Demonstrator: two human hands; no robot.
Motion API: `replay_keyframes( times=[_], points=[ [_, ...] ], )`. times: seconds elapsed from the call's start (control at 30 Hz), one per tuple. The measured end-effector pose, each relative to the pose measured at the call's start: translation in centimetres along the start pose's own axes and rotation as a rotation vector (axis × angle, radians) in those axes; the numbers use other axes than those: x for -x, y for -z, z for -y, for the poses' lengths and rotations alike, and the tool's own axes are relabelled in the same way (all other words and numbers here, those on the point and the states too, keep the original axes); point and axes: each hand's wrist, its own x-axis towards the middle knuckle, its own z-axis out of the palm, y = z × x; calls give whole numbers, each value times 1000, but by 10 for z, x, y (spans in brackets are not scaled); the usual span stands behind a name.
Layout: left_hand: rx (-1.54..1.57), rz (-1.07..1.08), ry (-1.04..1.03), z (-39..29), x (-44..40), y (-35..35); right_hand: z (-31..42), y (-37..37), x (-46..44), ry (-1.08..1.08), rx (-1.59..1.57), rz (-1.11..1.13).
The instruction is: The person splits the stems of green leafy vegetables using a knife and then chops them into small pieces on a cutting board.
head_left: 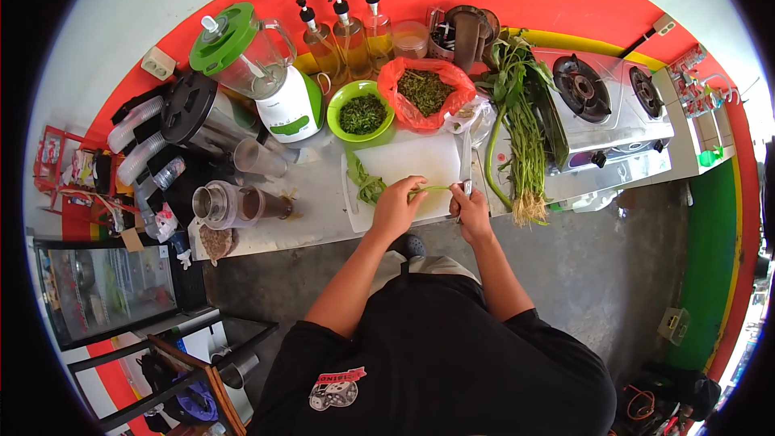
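Observation:
My left hand is closed around the stem of a leafy green sprig, over the front of the white cutting board. The sprig's leaves lie on the board's left side, and its thin stem runs right towards my other hand. My right hand grips a knife at the board's right edge, blade pointing away from me. Behind the board stand a green bowl of chopped greens and a red plastic bag of chopped greens.
Right of the board lies a bunch of rooted greens, beside a two-burner gas stove. A blender, pump bottles and a clear plastic cup stand at the back and left. Jars sit near the counter's front left edge.

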Motion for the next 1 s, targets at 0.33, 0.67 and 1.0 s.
replay_keyframes(
  times=[0.33, 0.67, 1.0],
  points=[
    [-160, -23, -1, 59, -1, 4, -8, 12, -21, 258, 682, -160],
    [-258, -6, 90, 48, -30, -12, -17, 3, 20, 342, 1155, -76],
    [-310, -32, 89, 64, -31, -29, -20, -24, 26, 253, 1480, 10]
  ],
)
